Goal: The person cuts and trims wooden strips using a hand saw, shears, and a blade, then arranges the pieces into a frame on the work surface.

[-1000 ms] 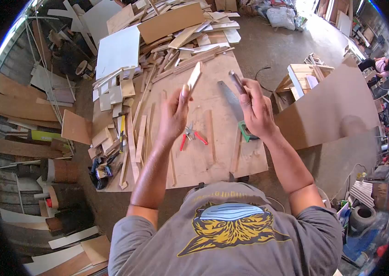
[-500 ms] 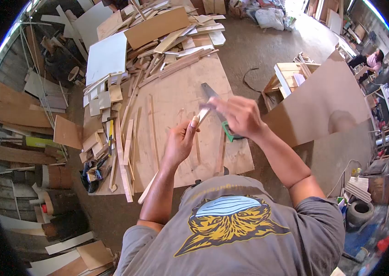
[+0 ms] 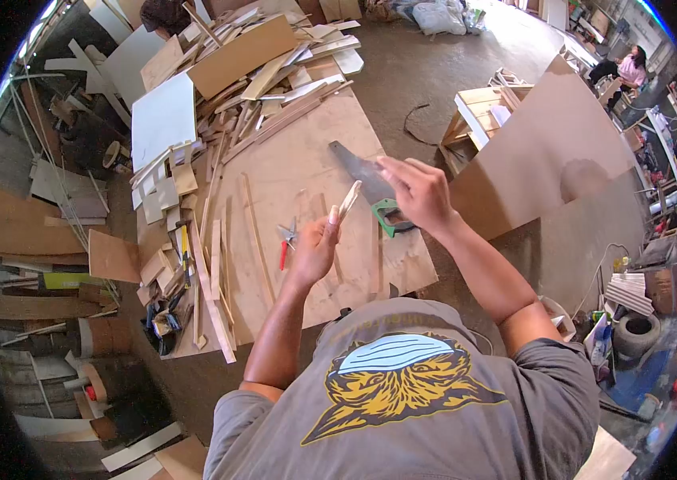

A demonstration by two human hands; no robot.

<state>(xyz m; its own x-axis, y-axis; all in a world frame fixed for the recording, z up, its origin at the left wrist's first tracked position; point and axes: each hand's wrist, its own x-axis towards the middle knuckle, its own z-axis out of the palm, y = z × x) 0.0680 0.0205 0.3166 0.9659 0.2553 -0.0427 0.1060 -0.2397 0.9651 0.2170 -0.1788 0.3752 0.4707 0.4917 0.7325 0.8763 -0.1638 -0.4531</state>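
My left hand is closed round a thin wooden strip, thumb on top, its pale upper end pointing up and away. Just right of that end is my right hand, raised and apart from the strip. Its fingers are curled together, slightly blurred; whatever they pinch is hidden. Beneath it a handsaw with a green handle lies flat on the plywood tabletop. Red-handled pliers rest left of my left hand.
Offcuts are heaped across the table's far end and left side. Long strips lie along the left. A large brown panel stands at the right, near a small wooden bench. A person sits at the far right.
My right hand has come off the strip's end and moved slightly right. The strip's tip now shows fully. The pliers have come into sight, and the whole view has shifted a little.
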